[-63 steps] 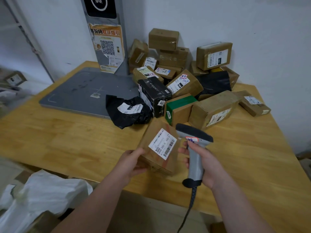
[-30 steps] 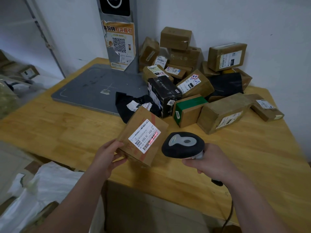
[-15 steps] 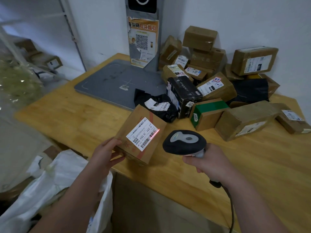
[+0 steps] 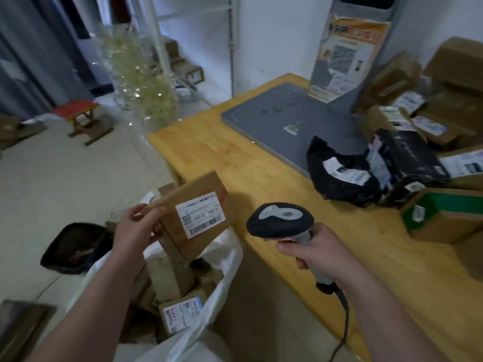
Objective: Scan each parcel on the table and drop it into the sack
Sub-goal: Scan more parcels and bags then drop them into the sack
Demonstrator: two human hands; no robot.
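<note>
My left hand (image 4: 136,231) grips a brown cardboard parcel (image 4: 193,218) with a white label, held in the air past the table's left edge, above the open white sack (image 4: 224,278). The sack stands on the floor and holds several brown boxes. My right hand (image 4: 313,254) grips the handle of a black and grey barcode scanner (image 4: 281,222), its head over the wooden table (image 4: 248,163) near the front edge. More parcels lie heaped at the table's right, among them a black bag parcel (image 4: 339,178) and a black box (image 4: 407,163).
A flat grey scale platform (image 4: 282,118) with an upright post and poster sits at the table's back. A black bin (image 4: 73,246) stands on the floor left of the sack. A red-topped stool (image 4: 81,118) and a clear plastic bag of pale material stand further left.
My left hand has carried the parcel leftward off the table to above the sack. The red scan line on its label is gone. My view has swung left; the scanner stays over the table.
</note>
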